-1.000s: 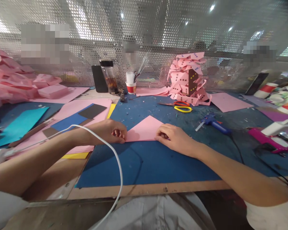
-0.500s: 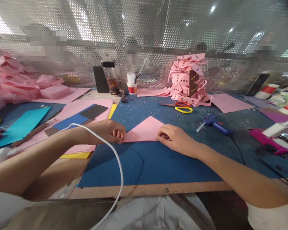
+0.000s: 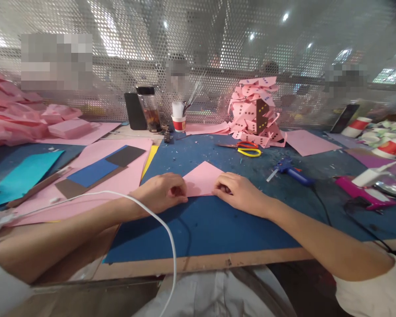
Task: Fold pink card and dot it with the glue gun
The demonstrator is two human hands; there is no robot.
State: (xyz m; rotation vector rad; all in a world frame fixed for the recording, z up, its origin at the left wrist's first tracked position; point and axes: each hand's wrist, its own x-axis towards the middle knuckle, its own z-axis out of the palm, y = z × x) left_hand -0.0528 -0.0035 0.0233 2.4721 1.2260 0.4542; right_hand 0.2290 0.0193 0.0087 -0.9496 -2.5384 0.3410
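Note:
A sheet of pink paper (image 3: 203, 179), folded into a triangle, lies flat on the blue mat with its point away from me and its straight edge towards me. My left hand (image 3: 166, 192) is closed at its left part, thumb and curled fingers against the near edge. On the right corner rests my right hand (image 3: 236, 193), its fingers curled down onto the paper and hiding that corner. A white cable (image 3: 166, 229) hangs across the view over my left forearm.
Beyond the paper lie scissors (image 3: 251, 149) with red and yellow handles. A blue glue gun (image 3: 292, 171) is to the right, near a magenta tool (image 3: 363, 193). Pink dotted paper pieces (image 3: 246, 112) are stacked behind; pink sheets (image 3: 99, 152) lie left.
My left hand has slid right along the near edge of the folded paper, towards its middle. My right hand stays on the right corner. The view has shifted slightly.

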